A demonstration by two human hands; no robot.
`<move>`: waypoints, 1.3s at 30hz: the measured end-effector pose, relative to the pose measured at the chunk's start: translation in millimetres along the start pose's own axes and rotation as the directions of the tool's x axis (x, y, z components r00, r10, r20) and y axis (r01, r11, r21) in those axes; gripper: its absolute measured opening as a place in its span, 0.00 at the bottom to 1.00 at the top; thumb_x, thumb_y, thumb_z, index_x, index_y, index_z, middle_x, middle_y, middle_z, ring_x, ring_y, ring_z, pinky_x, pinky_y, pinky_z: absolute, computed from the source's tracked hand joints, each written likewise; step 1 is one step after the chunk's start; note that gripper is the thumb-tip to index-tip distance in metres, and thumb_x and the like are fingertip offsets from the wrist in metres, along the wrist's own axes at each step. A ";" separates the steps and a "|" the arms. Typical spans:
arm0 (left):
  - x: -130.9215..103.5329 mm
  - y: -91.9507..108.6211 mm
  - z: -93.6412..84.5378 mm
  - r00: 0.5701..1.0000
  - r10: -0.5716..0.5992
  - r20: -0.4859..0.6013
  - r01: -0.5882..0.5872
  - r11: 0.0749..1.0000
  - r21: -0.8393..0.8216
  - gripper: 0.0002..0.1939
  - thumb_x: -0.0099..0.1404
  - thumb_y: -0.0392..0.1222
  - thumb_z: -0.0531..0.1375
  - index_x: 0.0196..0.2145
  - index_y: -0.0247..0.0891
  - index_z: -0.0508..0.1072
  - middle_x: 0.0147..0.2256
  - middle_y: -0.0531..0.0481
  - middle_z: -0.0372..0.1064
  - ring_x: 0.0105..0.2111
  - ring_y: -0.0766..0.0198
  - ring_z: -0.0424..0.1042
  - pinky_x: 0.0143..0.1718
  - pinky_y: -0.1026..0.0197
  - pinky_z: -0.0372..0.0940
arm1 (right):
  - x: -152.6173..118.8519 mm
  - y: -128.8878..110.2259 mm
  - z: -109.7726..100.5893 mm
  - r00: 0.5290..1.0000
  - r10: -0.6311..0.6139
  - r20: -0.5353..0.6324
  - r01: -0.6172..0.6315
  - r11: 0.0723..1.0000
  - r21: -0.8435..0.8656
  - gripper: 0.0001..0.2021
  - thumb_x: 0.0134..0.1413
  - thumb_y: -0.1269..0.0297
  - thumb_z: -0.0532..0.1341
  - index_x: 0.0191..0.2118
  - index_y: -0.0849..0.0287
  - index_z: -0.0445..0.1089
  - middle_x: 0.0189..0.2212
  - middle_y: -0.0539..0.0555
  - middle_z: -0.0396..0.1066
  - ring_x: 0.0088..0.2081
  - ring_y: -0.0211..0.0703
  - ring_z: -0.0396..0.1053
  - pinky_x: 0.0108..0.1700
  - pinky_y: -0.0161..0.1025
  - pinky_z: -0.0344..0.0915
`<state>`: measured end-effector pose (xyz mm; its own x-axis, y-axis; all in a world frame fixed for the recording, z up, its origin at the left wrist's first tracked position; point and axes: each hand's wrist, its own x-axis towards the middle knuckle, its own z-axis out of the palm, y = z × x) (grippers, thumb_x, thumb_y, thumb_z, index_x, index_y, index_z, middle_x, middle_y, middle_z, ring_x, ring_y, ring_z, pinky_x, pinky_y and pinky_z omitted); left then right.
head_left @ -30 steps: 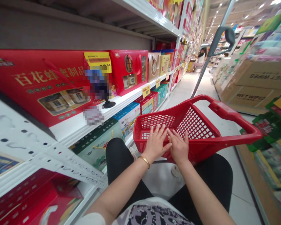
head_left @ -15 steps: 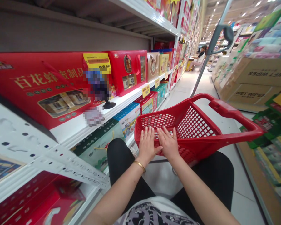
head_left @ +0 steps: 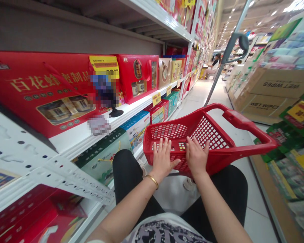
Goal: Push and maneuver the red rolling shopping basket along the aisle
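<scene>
A red plastic shopping basket (head_left: 230, 152) with lattice walls and a long looped handle is in front of my knees. My left hand (head_left: 162, 158), with a gold bangle on its wrist, is at the basket's near rim, palm down, fingers spread and thumb out. To its right my right hand (head_left: 197, 157) is over the same rim, its fingers stretched out and slightly bent, the thumb apart. Neither hand holds anything. Whether the palms touch the rim I cannot tell. Through the gap between the hands, the basket's holed floor shows.
On the left, a white shelf (head_left: 139, 103) bears red gift boxes (head_left: 139, 79) and a small stand (head_left: 116, 113) with a blurred-out top. A grey pole with a grip (head_left: 221, 67) rises behind the basket. Wet-wipe cartons (head_left: 273, 84) line the right. A person (head_left: 214, 65) sits far down the aisle.
My hands have moved apart. The right hand has shifted rightward along the rim, and the left hand's fingers have spread. The view has shifted slightly.
</scene>
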<state>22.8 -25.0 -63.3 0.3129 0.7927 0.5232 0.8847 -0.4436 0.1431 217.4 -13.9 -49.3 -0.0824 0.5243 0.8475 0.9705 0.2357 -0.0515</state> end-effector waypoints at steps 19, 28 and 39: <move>-0.3 -4.9 10.2 0.998 0.047 -0.046 -0.045 0.998 0.038 0.48 0.71 0.73 0.45 0.75 0.35 0.48 0.74 0.40 0.46 0.75 0.45 0.38 0.73 0.36 0.40 | -11.6 -24.4 14.8 0.992 -0.123 0.029 0.120 0.988 0.099 0.22 0.68 0.58 0.60 0.65 0.52 0.67 0.58 0.56 0.75 0.60 0.50 0.72 0.74 0.57 0.42; -1.1 -3.8 8.1 0.999 0.043 -0.033 -0.041 0.999 0.033 0.49 0.71 0.73 0.43 0.75 0.34 0.47 0.74 0.40 0.45 0.75 0.46 0.36 0.73 0.38 0.39 | -13.6 -24.1 19.0 0.994 -0.111 -0.006 0.111 0.989 0.102 0.22 0.69 0.67 0.59 0.66 0.55 0.65 0.56 0.55 0.77 0.55 0.45 0.76 0.74 0.53 0.45; -1.8 -6.2 6.8 0.998 0.056 -0.012 -0.056 0.998 0.011 0.49 0.71 0.73 0.42 0.75 0.34 0.46 0.75 0.42 0.42 0.75 0.46 0.35 0.74 0.38 0.38 | -8.2 11.1 -0.5 0.984 -0.177 -0.019 0.176 0.984 -0.031 0.20 0.69 0.65 0.60 0.63 0.54 0.67 0.52 0.55 0.79 0.56 0.50 0.76 0.74 0.68 0.28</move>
<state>19.1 -20.8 -70.9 0.3580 0.7617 0.5400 0.8694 -0.4829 0.1046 228.9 -16.0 -56.6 -0.2480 0.4585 0.8534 0.9475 0.2985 0.1150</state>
